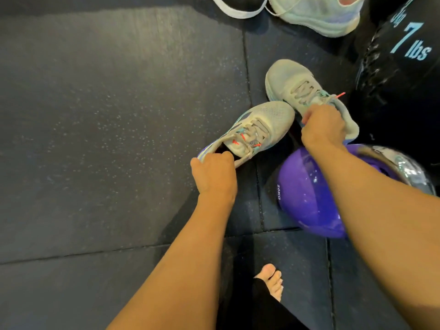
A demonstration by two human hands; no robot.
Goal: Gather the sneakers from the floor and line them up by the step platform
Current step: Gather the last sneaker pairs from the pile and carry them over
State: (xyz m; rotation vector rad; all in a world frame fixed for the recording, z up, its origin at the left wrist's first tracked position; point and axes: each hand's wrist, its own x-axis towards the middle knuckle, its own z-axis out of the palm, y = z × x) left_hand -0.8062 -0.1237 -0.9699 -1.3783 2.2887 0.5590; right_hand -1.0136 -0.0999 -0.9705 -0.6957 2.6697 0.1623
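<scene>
Two pale grey sneakers with teal and orange laces are in the middle of the view. My left hand [214, 173] grips the heel collar of the left sneaker [257, 126], whose toe points up and to the right. My right hand [323, 126] is closed on the collar of the right sneaker [295, 84], whose toe points up and left. The two toes almost touch. At the top edge lie a mint green sneaker [316, 13] and part of a black sneaker with a white sole [238, 5]. No step platform is in view.
A purple 20 kg kettlebell [309, 198] sits under my right forearm. A black weight ball marked 7 lbs [400, 55] stands at the right. My bare foot [271, 279] is at the bottom. Dark speckled rubber floor tiles [107, 115] spread to the left.
</scene>
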